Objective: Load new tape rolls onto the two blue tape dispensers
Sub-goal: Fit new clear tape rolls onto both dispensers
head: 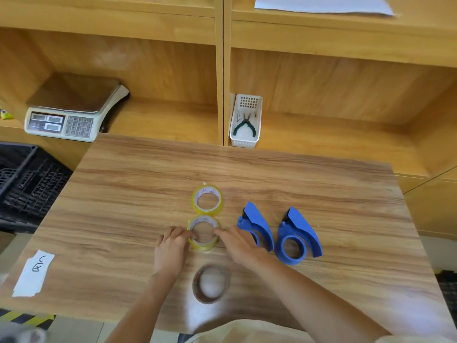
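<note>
Two yellowish clear tape rolls lie flat on the wooden table (123,194). The far tape roll (207,200) lies free. The near tape roll (203,245) has my left hand (171,248) gripping its left rim and my right hand (238,242) touching its right rim. Two blue tape dispensers lie to the right: the left dispenser (257,225), partly behind my right hand, and the right dispenser (298,235), whose hub is bare. A blurred brown ring (211,283), like a spent tape core, lies between my forearms.
A white paper label (33,273) lies at the table's near left. Behind the table, wooden shelves hold a weighing scale (71,112) and a white basket (246,122) with pliers. A black crate (24,184) stands left of the table.
</note>
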Available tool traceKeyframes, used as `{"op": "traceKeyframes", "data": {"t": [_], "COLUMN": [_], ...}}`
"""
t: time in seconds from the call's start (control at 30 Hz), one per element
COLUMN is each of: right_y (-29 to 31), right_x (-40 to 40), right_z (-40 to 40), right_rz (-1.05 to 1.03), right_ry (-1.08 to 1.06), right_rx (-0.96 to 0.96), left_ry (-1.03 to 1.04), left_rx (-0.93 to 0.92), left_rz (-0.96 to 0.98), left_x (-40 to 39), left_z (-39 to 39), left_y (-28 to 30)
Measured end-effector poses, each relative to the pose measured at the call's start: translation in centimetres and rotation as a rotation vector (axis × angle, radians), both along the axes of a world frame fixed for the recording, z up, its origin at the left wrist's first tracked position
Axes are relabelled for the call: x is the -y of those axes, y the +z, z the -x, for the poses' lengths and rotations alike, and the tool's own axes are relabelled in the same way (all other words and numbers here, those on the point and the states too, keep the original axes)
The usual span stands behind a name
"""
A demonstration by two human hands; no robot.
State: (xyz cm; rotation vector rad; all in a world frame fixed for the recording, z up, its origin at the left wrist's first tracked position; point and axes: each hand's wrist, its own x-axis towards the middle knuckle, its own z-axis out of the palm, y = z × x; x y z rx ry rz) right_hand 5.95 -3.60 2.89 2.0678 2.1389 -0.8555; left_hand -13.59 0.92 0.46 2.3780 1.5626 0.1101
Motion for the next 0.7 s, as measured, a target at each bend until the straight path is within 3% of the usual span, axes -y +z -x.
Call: {"op": "traceKeyframes", "data": {"t": [0.17,0.33,0.5,0.7], "right_y": [1.5,3.6,3.2,1.3], "right_x": [-0.3,0.7,4.4,7.7], "right_z": [-2.9,-6.3,-9.1,-9.8], "right_rz": [-0.076,-0.211,-0.274,-0.215], "right_ry": [-0.062,-0.049,-0.022,-0.116], "right_rx": [-0.098,-0.003,0.026,0.012], "left_ry": [-0.172,-0.407,-0.705,-0.787], "left_rx": [0.089,0.089,0.077,-0.070], "left_rz": [-0.151,-0.246,-0.159,-0.016], "left_x": [-0.4,-0.5,0.2,2.2], "left_z": [-1.1,-4.2,-6.8,-9.2], "left_y": [1.5,3.3,3.6,2.8]}}
